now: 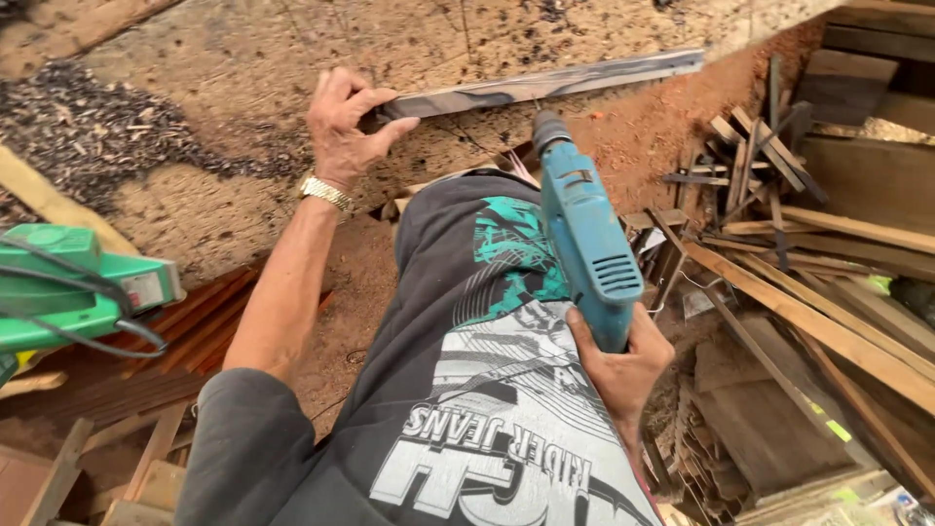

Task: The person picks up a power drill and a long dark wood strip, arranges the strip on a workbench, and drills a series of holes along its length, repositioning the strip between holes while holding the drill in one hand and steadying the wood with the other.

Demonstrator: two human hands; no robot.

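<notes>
Left hand [343, 122] pinches the near end of a grey strip [545, 83] lying flat on the pitted surface [243, 58]. Right hand [623, 365] grips the blue drill [582, 234], bit off the strip (no hole visible yet). A pale label patch sits on the green tool [73, 287], far left.
</notes>
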